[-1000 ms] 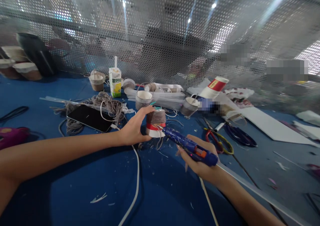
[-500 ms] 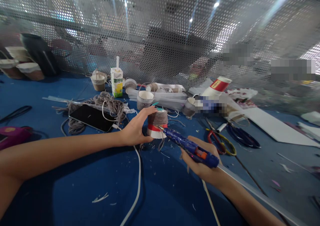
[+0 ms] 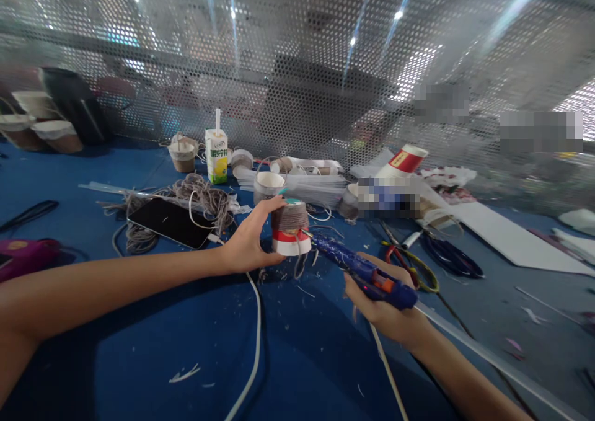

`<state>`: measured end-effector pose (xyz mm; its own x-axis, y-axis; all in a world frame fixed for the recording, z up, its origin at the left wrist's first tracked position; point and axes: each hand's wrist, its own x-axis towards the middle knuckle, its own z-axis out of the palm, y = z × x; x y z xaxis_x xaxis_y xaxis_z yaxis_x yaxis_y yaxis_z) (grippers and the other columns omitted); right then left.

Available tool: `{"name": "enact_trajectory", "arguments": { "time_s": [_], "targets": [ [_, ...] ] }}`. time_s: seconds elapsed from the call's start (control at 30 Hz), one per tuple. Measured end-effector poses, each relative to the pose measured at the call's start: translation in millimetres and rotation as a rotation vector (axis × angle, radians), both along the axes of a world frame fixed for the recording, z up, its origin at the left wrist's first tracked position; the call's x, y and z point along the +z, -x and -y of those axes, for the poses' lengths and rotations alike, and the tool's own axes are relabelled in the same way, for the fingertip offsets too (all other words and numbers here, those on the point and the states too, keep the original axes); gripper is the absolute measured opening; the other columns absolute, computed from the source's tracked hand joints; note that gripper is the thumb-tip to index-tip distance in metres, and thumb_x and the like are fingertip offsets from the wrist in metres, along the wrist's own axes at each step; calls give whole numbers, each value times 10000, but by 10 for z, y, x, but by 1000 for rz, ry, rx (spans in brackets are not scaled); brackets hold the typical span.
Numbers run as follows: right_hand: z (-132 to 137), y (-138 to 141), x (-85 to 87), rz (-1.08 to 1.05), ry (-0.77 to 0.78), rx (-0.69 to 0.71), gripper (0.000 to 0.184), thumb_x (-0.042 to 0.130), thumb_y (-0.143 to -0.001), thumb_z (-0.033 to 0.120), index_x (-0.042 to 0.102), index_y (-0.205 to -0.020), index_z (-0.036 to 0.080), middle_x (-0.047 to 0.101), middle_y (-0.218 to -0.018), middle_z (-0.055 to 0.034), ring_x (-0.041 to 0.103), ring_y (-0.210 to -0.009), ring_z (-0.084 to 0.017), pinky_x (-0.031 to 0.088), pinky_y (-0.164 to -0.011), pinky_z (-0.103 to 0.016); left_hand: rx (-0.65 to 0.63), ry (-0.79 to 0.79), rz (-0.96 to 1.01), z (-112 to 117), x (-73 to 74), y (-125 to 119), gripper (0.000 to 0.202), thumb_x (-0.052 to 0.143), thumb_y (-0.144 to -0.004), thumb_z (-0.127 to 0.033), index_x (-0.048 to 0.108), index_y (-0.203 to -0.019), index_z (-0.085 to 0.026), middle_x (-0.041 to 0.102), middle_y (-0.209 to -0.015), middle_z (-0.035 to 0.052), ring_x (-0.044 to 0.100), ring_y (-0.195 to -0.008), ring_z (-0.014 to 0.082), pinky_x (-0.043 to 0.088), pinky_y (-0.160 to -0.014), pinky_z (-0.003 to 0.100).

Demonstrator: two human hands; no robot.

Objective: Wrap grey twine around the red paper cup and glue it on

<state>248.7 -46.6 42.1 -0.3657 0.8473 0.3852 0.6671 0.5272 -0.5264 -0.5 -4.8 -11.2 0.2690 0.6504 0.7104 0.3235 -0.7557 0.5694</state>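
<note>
My left hand [image 3: 251, 238] grips a paper cup [image 3: 290, 245] turned upside down, fingers on its top and thumb low on its side. Grey-brown cord [image 3: 294, 216] is wound around the cup's upper part, above a red band and a white rim. A loose cord end dangles at the front. In my right hand [image 3: 383, 303] is a blue hot glue gun [image 3: 356, 261], with a clear glue stick [image 3: 446, 329] running out of its back. Its metal nozzle points at the lower edge of the winding, by the red band; whether it touches I cannot tell.
A black phone [image 3: 170, 222] lies beside a heap of grey cord [image 3: 204, 191]. Behind stand a drink carton [image 3: 216, 157] and small cord-wrapped cups [image 3: 268, 186]. Scissors [image 3: 421, 275] are right of the glue gun. A white cable [image 3: 256, 346] crosses the table in front.
The glue gun has drawn back slightly to the right. The cup has turned or tilted a little in my left hand, showing more of its front.
</note>
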Motion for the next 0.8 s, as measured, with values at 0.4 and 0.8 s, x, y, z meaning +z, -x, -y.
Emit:
{"name": "enact_trajectory", "arguments": {
  "time_s": [0.4,0.8],
  "targets": [
    [-116,-73,38,55,-65,17,228,516,-777,204,455,-558,226,549,-482,27,553,-400,-119,457,-412,-233,-20,-12,30,-17,-30,6,816,712,-677,-192,270,-1362,-220,372,-1423,181,335,-1394,349,321,-1139,561],
    [-419,-216,-52,264,-196,-70,235,566,-801,408,498,-653,238,544,-618,-35,582,-576,-209,454,-522,-317,111,-105,77,-10,-18,-2,806,691,-686,-198,268,-1372,-232,388,-1388,156,407,-1328,313,367,-1116,522]
  ]
}}
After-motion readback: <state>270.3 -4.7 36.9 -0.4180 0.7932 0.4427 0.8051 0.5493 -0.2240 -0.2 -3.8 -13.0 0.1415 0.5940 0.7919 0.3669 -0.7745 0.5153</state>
